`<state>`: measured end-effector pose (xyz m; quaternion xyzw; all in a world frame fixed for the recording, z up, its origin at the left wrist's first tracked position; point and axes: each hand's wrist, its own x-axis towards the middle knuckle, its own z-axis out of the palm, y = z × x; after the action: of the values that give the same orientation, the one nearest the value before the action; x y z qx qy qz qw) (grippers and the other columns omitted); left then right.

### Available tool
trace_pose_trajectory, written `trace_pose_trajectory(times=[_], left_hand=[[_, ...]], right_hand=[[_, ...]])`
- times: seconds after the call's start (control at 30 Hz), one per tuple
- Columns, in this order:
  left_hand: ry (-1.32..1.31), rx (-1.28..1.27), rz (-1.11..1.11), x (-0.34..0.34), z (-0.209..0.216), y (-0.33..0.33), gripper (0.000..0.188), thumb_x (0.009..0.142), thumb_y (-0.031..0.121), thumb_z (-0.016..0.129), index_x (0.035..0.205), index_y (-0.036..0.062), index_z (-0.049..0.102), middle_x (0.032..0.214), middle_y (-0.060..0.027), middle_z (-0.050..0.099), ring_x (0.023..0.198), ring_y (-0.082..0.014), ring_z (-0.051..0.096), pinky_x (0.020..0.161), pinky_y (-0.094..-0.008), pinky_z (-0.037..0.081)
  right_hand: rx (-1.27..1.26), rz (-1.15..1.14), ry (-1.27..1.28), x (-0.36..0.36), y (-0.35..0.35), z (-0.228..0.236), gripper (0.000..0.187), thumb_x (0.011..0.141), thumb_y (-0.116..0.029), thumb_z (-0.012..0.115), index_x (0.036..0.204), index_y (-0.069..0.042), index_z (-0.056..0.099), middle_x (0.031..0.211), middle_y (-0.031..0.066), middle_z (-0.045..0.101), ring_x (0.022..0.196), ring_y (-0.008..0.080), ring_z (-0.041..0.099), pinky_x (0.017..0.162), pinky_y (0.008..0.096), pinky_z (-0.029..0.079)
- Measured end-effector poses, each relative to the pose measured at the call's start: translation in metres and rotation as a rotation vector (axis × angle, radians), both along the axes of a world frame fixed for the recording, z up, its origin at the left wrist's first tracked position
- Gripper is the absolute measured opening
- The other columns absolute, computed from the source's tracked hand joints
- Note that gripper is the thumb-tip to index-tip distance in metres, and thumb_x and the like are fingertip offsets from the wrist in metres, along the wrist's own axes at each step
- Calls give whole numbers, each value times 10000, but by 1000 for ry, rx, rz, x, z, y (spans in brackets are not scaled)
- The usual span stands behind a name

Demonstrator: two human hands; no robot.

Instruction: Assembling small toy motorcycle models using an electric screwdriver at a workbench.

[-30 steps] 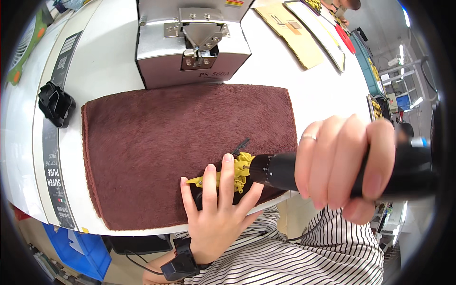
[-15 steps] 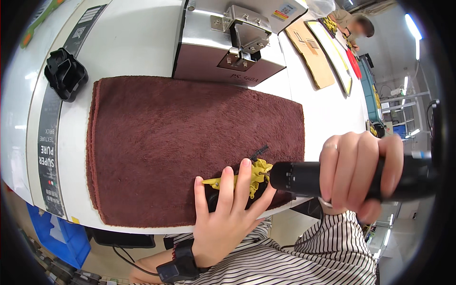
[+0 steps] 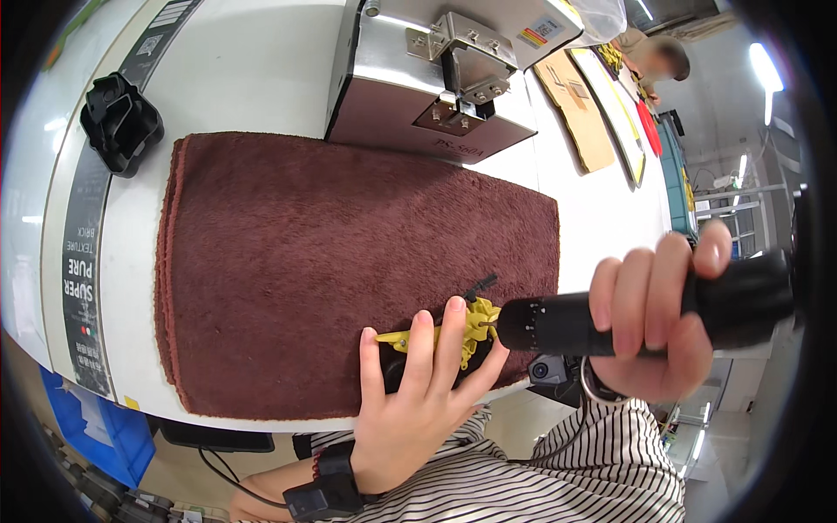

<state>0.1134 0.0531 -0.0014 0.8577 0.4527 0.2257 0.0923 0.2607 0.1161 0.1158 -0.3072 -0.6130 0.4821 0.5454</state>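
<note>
My left hand [image 3: 417, 394] presses flat on a small yellow part [image 3: 469, 329] lying at the near right edge of a brown fleece mat [image 3: 331, 253], its fingers spread over the part. A thin black piece [image 3: 481, 283] juts out just beyond the yellow part. My right hand [image 3: 656, 315] grips a black electric screwdriver [image 3: 610, 318] held level, its tip touching the yellow part from the right. What lies under my left palm is hidden.
A grey metal machine [image 3: 436, 78] with a clamp stands behind the mat. A black plastic holder [image 3: 120, 122] sits at the far left on the white table [image 3: 235, 70]. Cardboard sheets [image 3: 577, 109] lie at the far right, where another person is at work. A blue bin [image 3: 83, 418] stands below.
The view has shifted, so the mat and machine sit further right and closer. Both hands have kept their hold, with the screwdriver tip staying at the yellow part.
</note>
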Motion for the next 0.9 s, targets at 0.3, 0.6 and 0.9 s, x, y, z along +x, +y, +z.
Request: trace_pose_trajectory(times=[0.3, 0.6, 0.9], left_hand=[[13, 32, 32, -1, -3, 1, 501, 643, 664, 605, 1052, 377, 570, 1357, -89, 481, 1189, -290, 456, 973, -632, 339], [-14, 10, 31, 2, -3, 1, 481, 655, 656, 600, 1033, 359, 581, 1362, -101, 475, 1195, -299, 447, 972, -636, 334], [-14, -8, 19, 1, 2, 1, 467, 750, 566, 571, 1151, 333, 515, 1357, -85, 485, 1174, -275, 473, 957, -608, 367]], right_hand=[[153, 460, -15, 13, 18, -4, 379, 668, 64, 774, 941, -92, 563, 658, 102, 641, 561, 183, 653, 545, 274, 550], [117, -46, -51, -13, -7, -8, 302, 845, -91, 672, 1019, -116, 427, 680, 5, 518, 564, 114, 534, 585, 268, 444], [113, 61, -28, -11, 4, -6, 271, 828, -25, 661, 912, -118, 422, 645, 4, 531, 526, 124, 552, 568, 263, 462]])
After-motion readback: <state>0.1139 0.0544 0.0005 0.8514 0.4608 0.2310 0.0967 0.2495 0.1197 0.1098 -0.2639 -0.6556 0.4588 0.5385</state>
